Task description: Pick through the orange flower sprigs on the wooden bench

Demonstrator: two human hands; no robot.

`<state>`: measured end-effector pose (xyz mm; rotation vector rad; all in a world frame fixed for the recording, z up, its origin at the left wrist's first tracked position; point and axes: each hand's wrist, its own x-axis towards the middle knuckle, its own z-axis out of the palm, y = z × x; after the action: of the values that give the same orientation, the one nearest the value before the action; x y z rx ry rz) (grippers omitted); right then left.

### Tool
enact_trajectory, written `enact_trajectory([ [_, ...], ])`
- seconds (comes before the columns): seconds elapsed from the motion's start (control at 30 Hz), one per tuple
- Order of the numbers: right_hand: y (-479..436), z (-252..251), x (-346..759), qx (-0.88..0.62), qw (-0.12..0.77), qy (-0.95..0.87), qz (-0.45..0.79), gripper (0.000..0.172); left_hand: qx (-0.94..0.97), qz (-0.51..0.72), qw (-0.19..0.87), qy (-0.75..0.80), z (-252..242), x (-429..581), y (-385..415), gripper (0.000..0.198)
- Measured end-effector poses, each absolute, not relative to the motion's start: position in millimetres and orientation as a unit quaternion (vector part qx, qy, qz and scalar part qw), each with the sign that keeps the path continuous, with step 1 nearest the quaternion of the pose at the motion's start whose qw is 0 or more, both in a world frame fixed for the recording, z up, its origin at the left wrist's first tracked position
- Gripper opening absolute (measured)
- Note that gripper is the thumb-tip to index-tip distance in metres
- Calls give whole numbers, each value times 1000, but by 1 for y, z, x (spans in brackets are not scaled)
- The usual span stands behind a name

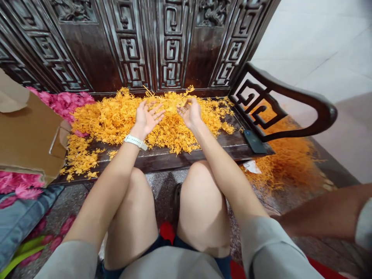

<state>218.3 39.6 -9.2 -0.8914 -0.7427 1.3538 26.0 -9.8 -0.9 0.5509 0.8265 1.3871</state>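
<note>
Over a heap of yellow, curly-petalled artificial flower pieces on a dark wooden bench, both my hands are raised. My left hand, with a pale watch band at the wrist, is open with its palm turned up and fingers spread. Facing it, my right hand has its thumb and forefinger drawn together in a pinch. Blurred yellow shows at those fingertips, but against the yellow heap I cannot make out what is held.
Bright pink flower pieces lie behind a cardboard box at left. A dark phone rests by the carved armrest. Orange strands are piled beyond it. Another person's limb reaches in from the right; denim shows at left.
</note>
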Motion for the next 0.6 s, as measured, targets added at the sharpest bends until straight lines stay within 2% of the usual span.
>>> enact_trajectory([
  [0.2, 43, -10, 213, -402, 647, -311, 569, 38, 265, 602, 610, 442, -1, 41, -11, 47],
  [0.4, 47, -13, 214, -447, 670, -323, 497, 53, 402, 498, 568, 517, -9, 51, -14, 36],
  [0.5, 45, -13, 215, -474, 659, -348, 470, 62, 441, 524, 496, 534, -7, 56, -17, 29],
  [0.6, 40, -10, 214, -480, 653, -359, 463, 60, 443, 558, 428, 556, -8, 59, -18, 18],
])
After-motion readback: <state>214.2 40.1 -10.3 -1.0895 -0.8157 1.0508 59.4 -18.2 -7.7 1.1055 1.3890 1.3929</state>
